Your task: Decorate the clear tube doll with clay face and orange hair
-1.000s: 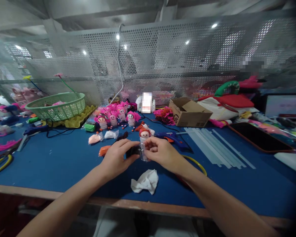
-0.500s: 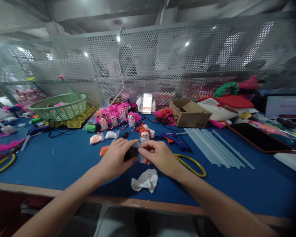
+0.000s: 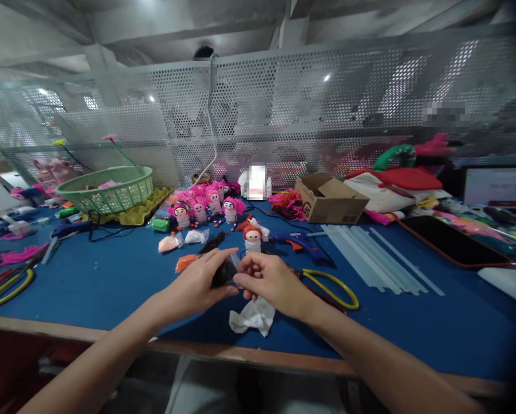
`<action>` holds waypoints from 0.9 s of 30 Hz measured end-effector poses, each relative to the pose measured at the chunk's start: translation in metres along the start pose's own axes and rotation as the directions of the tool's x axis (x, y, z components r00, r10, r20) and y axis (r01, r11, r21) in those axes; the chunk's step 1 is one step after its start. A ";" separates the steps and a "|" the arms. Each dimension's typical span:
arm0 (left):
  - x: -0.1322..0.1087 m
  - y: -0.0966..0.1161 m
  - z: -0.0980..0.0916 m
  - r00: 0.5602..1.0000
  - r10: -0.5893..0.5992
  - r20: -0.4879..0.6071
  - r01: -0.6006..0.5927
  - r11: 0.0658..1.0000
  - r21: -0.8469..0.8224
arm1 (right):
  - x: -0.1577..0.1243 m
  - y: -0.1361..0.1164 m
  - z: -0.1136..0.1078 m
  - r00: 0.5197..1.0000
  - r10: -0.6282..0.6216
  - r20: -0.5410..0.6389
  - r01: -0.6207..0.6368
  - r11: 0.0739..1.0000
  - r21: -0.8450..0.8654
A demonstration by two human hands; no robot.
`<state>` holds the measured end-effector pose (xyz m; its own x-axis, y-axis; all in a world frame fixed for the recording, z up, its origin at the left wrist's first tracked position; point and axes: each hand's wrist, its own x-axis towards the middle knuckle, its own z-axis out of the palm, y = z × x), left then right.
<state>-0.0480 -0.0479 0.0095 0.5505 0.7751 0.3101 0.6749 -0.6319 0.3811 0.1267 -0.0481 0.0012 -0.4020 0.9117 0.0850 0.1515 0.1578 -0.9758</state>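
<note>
Between my two hands, low over the blue table, is a small clear plastic packet with something black in it (image 3: 223,274). My left hand (image 3: 200,282) curls round the black part, thumb below and fingers above. At the packet's clear end, my right hand (image 3: 266,279) pinches the plastic. Just beyond my hands stands a small doll (image 3: 253,237) with orange hair and a white body. An orange packet (image 3: 186,263) lies beside my left fingers. Under my right fingertips, nearer the table edge, lies a crumpled white tissue (image 3: 253,318).
Yellow-handled scissors (image 3: 335,290) and a blue glue gun (image 3: 303,246) lie right of my hands, with translucent glue sticks (image 3: 370,259) beyond. Pink-haired dolls (image 3: 200,210), a green basket (image 3: 107,192) and a cardboard box (image 3: 331,198) stand along the back. A phone (image 3: 454,241) lies right.
Both hands have come slightly nearer and lower with the black packet, my left hand shifting a little left. More of the orange packet and the scissors shows now.
</note>
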 end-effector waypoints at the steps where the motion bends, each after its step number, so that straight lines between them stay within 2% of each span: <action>1: -0.001 -0.001 -0.001 1.000 -0.015 0.020 0.016 1.000 -0.012 | -0.001 -0.001 0.001 1.000 -0.007 0.004 0.007 1.000 -0.003; 6: -0.003 -0.003 -0.011 0.989 -0.011 0.148 0.038 0.982 -0.184 | -0.001 -0.004 0.003 0.999 -0.003 0.046 0.004 1.000 -0.018; 8: -0.001 -0.001 -0.013 0.985 -0.050 0.166 0.089 0.967 -0.240 | 0.000 -0.003 0.004 0.999 -0.006 0.050 0.007 1.000 -0.019; 12: 0.005 0.003 -0.009 0.982 -0.177 0.071 0.190 0.943 -0.272 | 0.002 0.001 0.005 1.000 -0.013 0.004 0.014 0.996 -0.085; 16: 0.010 0.006 -0.002 0.978 -0.210 0.013 0.205 0.935 -0.288 | 0.001 0.004 0.007 0.998 -0.057 -0.004 0.056 0.983 -0.173; 19: 0.013 0.005 -0.004 0.979 -0.204 0.014 0.203 0.955 -0.216 | 0.001 0.004 0.009 0.996 -0.077 0.041 0.081 0.989 -0.123; 21: 0.014 -0.002 -0.011 0.980 -0.199 0.004 0.198 0.971 -0.133 | 0.001 0.002 0.008 0.995 -0.046 0.091 0.051 0.997 -0.061; 23: 0.016 -0.014 -0.022 0.974 -0.218 -0.054 0.214 0.974 -0.069 | 0.002 0.001 0.004 0.994 -0.013 0.104 0.016 0.999 -0.031; 25: 0.017 -0.033 -0.034 0.954 -0.280 -0.104 0.271 0.958 -0.092 | 0.002 0.000 -0.004 0.999 -0.011 0.047 0.013 0.999 -0.036; 27: 0.016 -0.054 -0.045 0.940 -0.336 -0.065 0.325 0.935 -0.142 | 0.003 0.000 -0.013 0.999 -0.035 -0.006 0.035 0.998 -0.052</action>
<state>-0.0977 -0.0013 0.0334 0.2587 0.9406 0.2197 0.7402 -0.3392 0.5805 0.1376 -0.0403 0.0042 -0.4020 0.9077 0.1202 0.1839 0.2086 -0.9606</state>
